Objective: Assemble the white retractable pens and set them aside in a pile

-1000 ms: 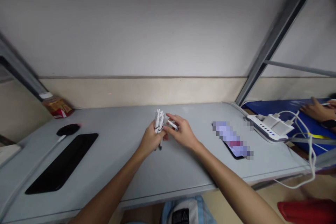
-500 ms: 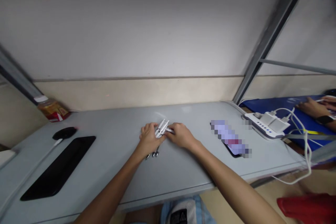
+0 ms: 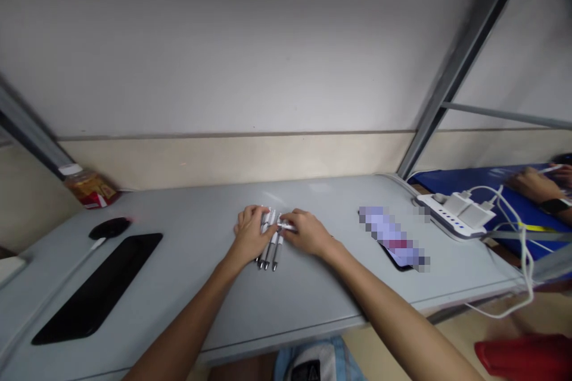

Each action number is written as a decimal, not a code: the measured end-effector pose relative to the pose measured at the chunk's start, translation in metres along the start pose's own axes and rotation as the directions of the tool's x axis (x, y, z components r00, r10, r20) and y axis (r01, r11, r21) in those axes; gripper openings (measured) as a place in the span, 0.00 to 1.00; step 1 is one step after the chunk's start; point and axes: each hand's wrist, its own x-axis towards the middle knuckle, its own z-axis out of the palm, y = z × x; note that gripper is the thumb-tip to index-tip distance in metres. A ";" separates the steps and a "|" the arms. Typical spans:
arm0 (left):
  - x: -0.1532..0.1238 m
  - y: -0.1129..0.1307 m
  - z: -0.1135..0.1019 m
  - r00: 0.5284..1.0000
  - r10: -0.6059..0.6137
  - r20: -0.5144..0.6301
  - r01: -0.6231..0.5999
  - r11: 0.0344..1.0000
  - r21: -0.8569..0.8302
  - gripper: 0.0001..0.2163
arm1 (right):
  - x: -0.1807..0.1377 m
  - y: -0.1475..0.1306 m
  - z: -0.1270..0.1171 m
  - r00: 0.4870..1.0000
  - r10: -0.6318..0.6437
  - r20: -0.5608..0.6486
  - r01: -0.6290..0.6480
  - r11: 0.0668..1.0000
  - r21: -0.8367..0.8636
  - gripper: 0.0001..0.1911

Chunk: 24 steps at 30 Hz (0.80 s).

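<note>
One black slab lies on the desk, well left of the hands. Next comes the left hand, palm down, fingers and thumb closed about the far part of the pens; how firmly is hidden. At least four silver ends show by the desk surface, pointing back toward the person, just right of the left wrist. The pens' long axes run from the near edge toward the wall, far ends leaning slightly right, so the bunch sits between the hands, closer to the left. Just right of it a white piece, perhaps another pen, points crosswise, its left end touching or nearly touching the bunch. The right hand pinches that piece between thumb and fingers. Farther right, well apart, lies a phone
</note>
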 end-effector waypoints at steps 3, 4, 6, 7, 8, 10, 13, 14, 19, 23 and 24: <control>0.000 -0.001 -0.001 0.998 0.035 0.047 -0.037 0.999 0.039 0.15 | 0.000 0.001 0.000 0.999 -0.038 0.006 0.038 0.999 0.018 0.15; -0.001 -0.001 -0.001 0.998 0.040 0.051 -0.042 0.998 0.052 0.14 | 0.000 0.001 0.001 0.999 -0.042 0.009 0.041 0.999 0.022 0.15; -0.001 -0.002 -0.001 0.998 0.044 0.046 -0.047 0.996 0.070 0.14 | 0.000 0.002 0.001 0.999 -0.043 0.017 0.042 0.999 0.028 0.18; -0.002 -0.002 -0.001 0.998 0.043 0.045 -0.047 0.996 0.075 0.14 | -0.001 0.002 0.001 0.999 -0.042 0.022 0.042 0.999 0.031 0.19; -0.002 -0.002 -0.001 0.998 0.040 0.048 -0.044 0.996 0.081 0.15 | -0.001 0.002 0.001 0.999 -0.043 0.025 0.042 0.999 0.034 0.21; -0.001 -0.004 -0.001 0.998 0.035 0.050 -0.039 0.995 0.096 0.16 | -0.001 0.003 0.001 0.998 -0.043 0.035 0.042 0.998 0.040 0.24; 0.000 -0.007 -0.001 0.999 0.028 0.031 -0.032 0.991 0.129 0.18 | -0.002 0.003 0.001 0.998 -0.033 0.046 0.031 0.998 0.049 0.27; 0.001 -0.009 -0.002 0.999 0.025 0.026 -0.029 0.990 0.139 0.18 | -0.002 0.003 0.001 0.999 -0.027 0.046 0.025 0.998 0.052 0.28; 0.001 -0.012 -0.008 0.999 0.021 0.030 -0.025 0.988 0.154 0.16 | -0.003 0.004 0.002 0.998 -0.031 0.053 0.029 0.999 0.038 0.29; -0.001 -0.009 -0.013 0.998 0.019 0.061 -0.026 0.992 0.123 0.17 | -0.004 0.001 0.002 0.996 -0.030 0.082 0.031 0.999 -0.013 0.28; -0.001 -0.008 -0.013 0.998 0.013 0.067 -0.021 0.992 0.121 0.17 | -0.004 0.000 0.002 0.996 -0.026 0.085 0.028 0.999 -0.028 0.28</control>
